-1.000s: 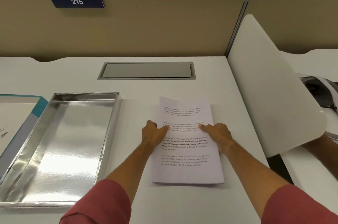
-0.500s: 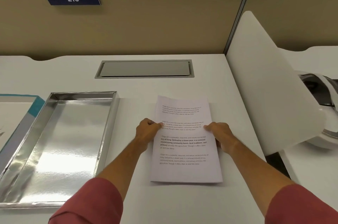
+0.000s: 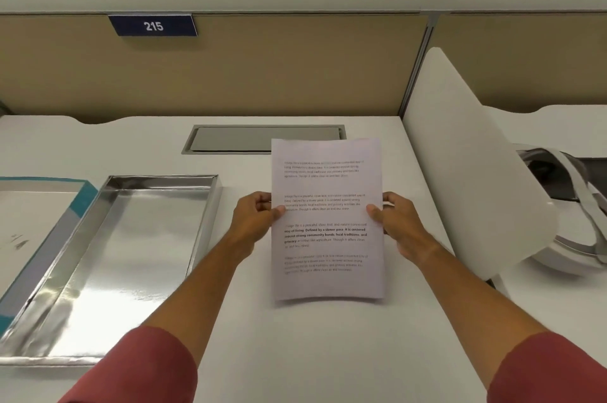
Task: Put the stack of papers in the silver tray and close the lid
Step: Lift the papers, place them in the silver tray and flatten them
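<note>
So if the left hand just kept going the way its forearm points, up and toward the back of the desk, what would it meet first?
The left hand already grips the stack of papers. Past that, probably the grey hatch set in the desk, then the tan partition. Depth is hard to judge here.

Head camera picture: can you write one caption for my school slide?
Both hands, left hand and right hand, hold a stack of papers above the desk, beside an open silver tray.
</note>
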`<action>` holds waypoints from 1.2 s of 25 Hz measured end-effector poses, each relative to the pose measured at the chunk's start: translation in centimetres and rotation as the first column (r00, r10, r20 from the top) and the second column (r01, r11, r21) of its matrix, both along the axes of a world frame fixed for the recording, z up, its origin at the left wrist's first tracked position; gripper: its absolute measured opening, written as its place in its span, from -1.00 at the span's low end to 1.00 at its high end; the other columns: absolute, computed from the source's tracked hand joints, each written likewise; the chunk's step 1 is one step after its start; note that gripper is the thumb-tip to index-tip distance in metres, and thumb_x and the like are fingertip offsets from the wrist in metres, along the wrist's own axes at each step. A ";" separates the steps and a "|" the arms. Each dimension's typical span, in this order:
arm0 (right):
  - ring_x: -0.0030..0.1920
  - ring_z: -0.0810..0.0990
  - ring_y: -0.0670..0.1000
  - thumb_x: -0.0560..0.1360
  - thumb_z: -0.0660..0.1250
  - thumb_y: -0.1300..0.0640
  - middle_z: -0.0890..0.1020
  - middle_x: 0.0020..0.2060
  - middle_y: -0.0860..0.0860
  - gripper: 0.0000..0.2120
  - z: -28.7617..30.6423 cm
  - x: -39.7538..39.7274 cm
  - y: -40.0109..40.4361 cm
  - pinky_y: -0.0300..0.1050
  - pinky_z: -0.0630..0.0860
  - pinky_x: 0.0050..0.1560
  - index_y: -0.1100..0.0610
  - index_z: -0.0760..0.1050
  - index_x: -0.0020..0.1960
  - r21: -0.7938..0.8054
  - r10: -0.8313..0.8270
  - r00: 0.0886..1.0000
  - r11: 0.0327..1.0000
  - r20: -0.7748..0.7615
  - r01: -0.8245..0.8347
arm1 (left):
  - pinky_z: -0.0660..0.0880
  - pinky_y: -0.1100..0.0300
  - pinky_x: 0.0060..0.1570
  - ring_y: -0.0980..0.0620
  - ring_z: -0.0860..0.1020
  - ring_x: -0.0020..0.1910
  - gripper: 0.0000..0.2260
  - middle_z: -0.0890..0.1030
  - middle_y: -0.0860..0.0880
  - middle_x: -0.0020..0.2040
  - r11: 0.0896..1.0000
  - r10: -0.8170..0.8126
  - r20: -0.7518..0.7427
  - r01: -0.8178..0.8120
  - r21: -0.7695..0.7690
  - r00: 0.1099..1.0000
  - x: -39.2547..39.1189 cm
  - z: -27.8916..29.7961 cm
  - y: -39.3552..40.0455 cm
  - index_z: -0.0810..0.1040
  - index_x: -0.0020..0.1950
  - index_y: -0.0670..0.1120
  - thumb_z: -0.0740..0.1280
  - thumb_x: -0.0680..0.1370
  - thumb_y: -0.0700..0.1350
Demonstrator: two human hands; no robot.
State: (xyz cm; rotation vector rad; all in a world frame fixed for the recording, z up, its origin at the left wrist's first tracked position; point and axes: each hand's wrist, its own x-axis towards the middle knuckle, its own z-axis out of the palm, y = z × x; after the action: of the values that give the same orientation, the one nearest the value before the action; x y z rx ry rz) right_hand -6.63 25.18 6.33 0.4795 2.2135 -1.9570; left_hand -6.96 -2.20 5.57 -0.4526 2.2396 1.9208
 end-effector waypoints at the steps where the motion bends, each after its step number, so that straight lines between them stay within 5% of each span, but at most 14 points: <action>1: -0.03 0.67 0.15 0.54 0.33 0.26 0.68 -0.03 0.13 -0.88 0.6 0.0 0.0 -0.07 0.61 -0.17 0.19 0.49 0.07 -0.008 0.011 0.998 1.000 -0.058 -0.011 | 0.62 -0.03 0.06 -0.09 0.68 -0.01 -0.81 0.69 -0.13 0.00 1.000 -0.002 -0.050 0.001 -0.008 0.999 -0.1 0.9 -0.2 0.55 0.08 -0.15 0.43 0.48 -0.23; 5: 0.04 0.66 0.17 0.54 0.34 0.26 0.67 0.05 0.17 -0.82 2.6 0.7 -0.2 0.08 0.64 0.02 0.23 0.44 0.12 -0.013 0.058 0.969 0.998 -0.240 -0.063 | 0.62 -0.01 0.05 -0.11 0.65 0.03 -0.82 0.68 -0.13 0.03 0.998 -0.034 -0.239 0.022 -0.050 0.971 1.0 3.9 -0.9 0.54 0.06 -0.15 0.42 0.49 -0.23; 10: 0.06 0.66 0.17 0.51 0.39 0.23 0.68 0.06 0.13 -0.73 3.2 1.8 -0.3 0.16 0.61 0.11 0.19 0.47 0.19 0.021 0.124 0.952 0.992 -0.281 -0.123 | 0.61 -0.02 0.07 -0.05 0.62 0.05 -0.78 0.64 -0.02 0.05 0.984 -0.112 -0.265 0.069 -0.166 0.958 2.5 4.8 -1.1 0.47 0.13 -0.06 0.40 0.52 -0.18; 14: 0.08 0.64 0.14 0.48 0.43 0.19 0.65 0.11 0.11 -0.61 4.5 1.3 -1.3 0.08 0.64 0.05 0.11 0.49 0.28 0.004 0.148 0.936 0.988 -0.321 -0.155 | 0.60 -0.02 0.04 -0.05 0.58 0.10 -0.58 0.57 0.00 0.20 0.958 -0.208 -0.309 0.130 -0.254 0.928 2.6 5.3 -0.5 0.36 0.34 0.07 0.39 0.52 -0.04; 19: 0.07 0.65 0.13 0.48 0.43 0.17 0.64 0.11 0.13 -0.60 4.3 1.1 -2.5 -0.07 0.64 -0.06 0.14 0.45 0.29 -0.074 0.068 0.939 0.992 -0.338 -0.098 | 0.56 0.02 0.12 -0.01 0.53 0.20 -0.64 0.50 0.05 0.27 0.973 -0.215 -0.351 0.168 -0.161 0.911 3.2 4.4 0.8 0.24 0.35 0.18 0.26 0.59 -0.02; 30: 0.02 0.67 0.12 0.42 0.47 0.30 0.69 0.03 0.09 -0.65 4.5 2.1 -0.6 0.08 0.64 0.06 0.18 0.57 0.19 0.079 0.110 0.918 0.993 -0.382 -0.087 | 0.58 0.09 0.02 -0.04 0.60 0.03 -0.66 0.63 0.00 0.09 0.954 -0.154 -0.369 0.040 -0.297 0.917 2.5 5.4 -0.8 0.54 0.26 -0.10 0.42 0.49 -0.17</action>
State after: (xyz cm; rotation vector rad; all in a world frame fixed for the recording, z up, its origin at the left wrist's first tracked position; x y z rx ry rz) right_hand -4.48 24.56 10.78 -0.0220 2.4712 -2.0809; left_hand -4.46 -3.00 10.98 0.0221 2.7461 1.7668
